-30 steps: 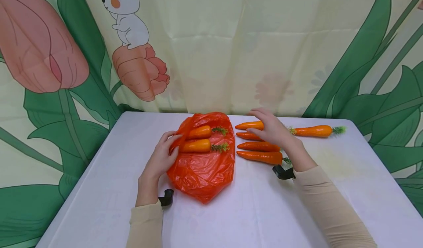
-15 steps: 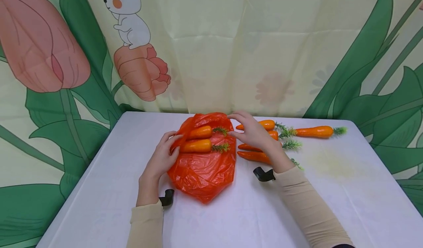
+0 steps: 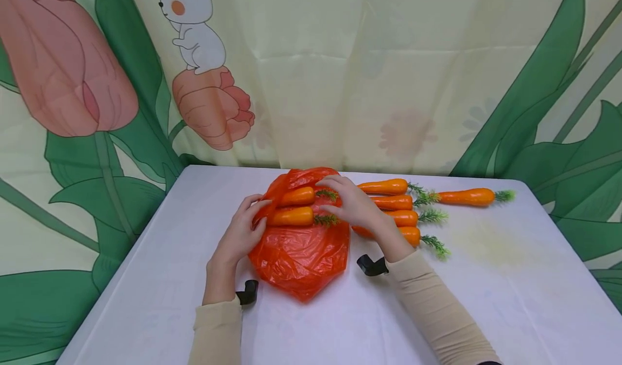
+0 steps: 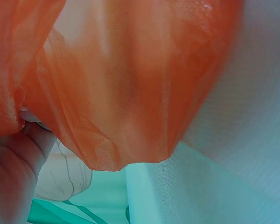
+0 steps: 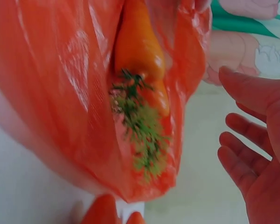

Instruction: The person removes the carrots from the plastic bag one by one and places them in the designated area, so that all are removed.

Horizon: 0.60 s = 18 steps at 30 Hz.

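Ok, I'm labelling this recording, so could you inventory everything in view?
thin crinkled plastic bag: 1, red, on the table
tapered carrots with leafy green tops: 2, orange, in the bag's opening
row of similar carrots: 4, orange, right of the bag
single carrot: 1, orange, farthest right
flat table: 1, white, beneath everything
fabric backdrop with printed tulips and cartoon animal: 1, cream, pink and green, behind the table
small angular devices: 2, black, one beside each wrist
long sleeves: 2, beige, on both arms
left hand: 1, bare, pinching the bag's left edge
right hand: 1, bare, over the bag's right side, holding nothing
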{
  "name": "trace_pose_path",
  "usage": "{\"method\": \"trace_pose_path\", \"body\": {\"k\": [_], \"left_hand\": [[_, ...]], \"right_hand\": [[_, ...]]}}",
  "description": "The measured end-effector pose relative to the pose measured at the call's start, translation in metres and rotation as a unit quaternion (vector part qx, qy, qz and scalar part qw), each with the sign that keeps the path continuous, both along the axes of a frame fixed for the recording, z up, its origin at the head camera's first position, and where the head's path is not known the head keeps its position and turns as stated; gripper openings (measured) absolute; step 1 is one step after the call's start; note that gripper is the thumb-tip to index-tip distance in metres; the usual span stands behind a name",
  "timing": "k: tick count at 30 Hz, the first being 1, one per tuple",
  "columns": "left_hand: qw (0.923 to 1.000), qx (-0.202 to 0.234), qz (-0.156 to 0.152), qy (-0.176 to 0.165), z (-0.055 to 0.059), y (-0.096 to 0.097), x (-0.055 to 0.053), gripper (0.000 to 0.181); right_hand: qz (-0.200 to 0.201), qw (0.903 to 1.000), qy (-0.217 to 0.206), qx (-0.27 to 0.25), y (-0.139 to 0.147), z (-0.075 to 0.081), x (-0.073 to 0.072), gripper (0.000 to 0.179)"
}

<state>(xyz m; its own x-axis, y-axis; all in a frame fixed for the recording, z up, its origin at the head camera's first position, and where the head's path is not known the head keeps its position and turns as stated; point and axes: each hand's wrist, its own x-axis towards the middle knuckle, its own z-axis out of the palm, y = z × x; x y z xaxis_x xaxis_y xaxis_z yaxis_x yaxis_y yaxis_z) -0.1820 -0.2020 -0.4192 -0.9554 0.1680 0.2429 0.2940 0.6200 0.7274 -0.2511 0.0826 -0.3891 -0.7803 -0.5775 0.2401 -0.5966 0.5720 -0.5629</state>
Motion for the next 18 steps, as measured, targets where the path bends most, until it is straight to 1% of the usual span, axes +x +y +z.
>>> {"method": "trace_pose_path", "body": {"k": [3,8,14,18], "left_hand": [[1.0,0.001,0.0,-0.003,0.0,0.0,0.001,0.039],[1.0,0.004,0.0,-0.003,0.0,0.0,0.001,0.04],[0.9999,0.005,0.001,-0.009,0.001,0.0,0.001,0.04],[0.9999,0.002,0.002,-0.012,0.001,0.001,0.001,0.039]], "right_hand": [[0.006,1.0,-0.006,-0.004,-0.006,-0.003,0.001,0.052],[0.022,0.9997,0.004,-0.006,-0.015,-0.006,0.002,0.049],[0.035,0.9991,0.0,0.024,-0.023,-0.013,0.004,0.049],[0.042,0.9986,0.002,0.03,-0.028,-0.019,0.004,0.046]]}}
